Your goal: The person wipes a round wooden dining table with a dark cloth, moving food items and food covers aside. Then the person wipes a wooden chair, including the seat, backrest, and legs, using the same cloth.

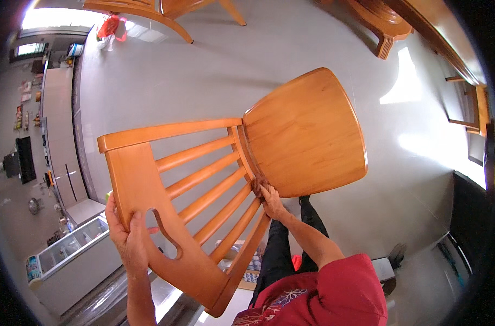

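A light-brown wooden chair (307,136) stands in front of me, its slatted backrest (168,201) leaning toward my left. My left hand (130,233) is closed round the edge of the wide top rail beside the oval cutout, thumb on the near face, with some fingers hidden behind the wood. Low on the backrest, where the slats meet the seat, my right hand (272,201) presses a small dark-brown crumpled cloth (259,186) against the wood. Its fingers are bent over the cloth and partly hidden.
Another wooden chair (176,11) is at the far left, with a red bag (111,27) near it. Carved furniture legs (386,43) stand at the far right. A counter (62,119) and a glass-topped chest freezer (73,250) line the left. A box (250,274) sits by my legs.
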Demonstrator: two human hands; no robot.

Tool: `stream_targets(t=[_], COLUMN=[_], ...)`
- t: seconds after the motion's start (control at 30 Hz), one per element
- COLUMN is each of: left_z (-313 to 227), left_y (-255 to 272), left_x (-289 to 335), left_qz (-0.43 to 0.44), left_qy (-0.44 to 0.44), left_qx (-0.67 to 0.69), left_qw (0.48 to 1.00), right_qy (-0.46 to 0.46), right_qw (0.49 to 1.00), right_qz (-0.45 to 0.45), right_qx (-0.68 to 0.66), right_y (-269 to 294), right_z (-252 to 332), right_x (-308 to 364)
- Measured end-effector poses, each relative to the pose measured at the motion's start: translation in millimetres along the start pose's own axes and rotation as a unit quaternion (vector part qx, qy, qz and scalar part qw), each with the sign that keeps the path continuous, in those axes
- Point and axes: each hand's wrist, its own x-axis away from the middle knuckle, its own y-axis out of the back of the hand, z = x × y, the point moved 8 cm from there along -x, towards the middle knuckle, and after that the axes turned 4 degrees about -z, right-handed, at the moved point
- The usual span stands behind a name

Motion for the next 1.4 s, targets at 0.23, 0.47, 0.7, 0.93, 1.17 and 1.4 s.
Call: stream_targets(t=[0.23, 0.47, 0.7, 0.93, 1.17, 1.4], left_z=[1.2, -4.2, 0.1, -1.0, 2.1, -0.4], left_y=[3.0, -3.7, -1.1, -2.0, 0.0, -5.2], left_x=[1.4, -2.1, -0.4, -0.1, 2.2, -2.6], left_qz=[-0.018, -0.003, -0.015, -0.015, -0.008, 0.011], left_qy=[0.011, 0.018, 0.026, 0.019, -0.008, -0.019], left_qx=[-0.007, -0.024, -0.025, -0.021, -0.011, 0.011], left_qw=[1.0, 1.0, 0.999, 0.999, 1.0, 1.0], right_qy=[0.086, 0.204, 0.357, 0.359, -0.107, 0.05], right_qw=[0.995, 0.858, 0.739, 0.789, 0.983, 0.977], right_qz=[-0.036, 0.044, 0.16, 0.223, 0.148, -0.13], right_qx=[0.022, 0.469, 0.548, 0.445, 0.0, -0.159], right_y=[93.0, 53.7, 9.9, 1.9, 52.7, 33.6], right_z=[58.0, 53.7, 26.3, -19.2, -34.6, 27.3], right_x=[-88.1, -188.0, -91.1, 2.7, -1.2, -66.0])
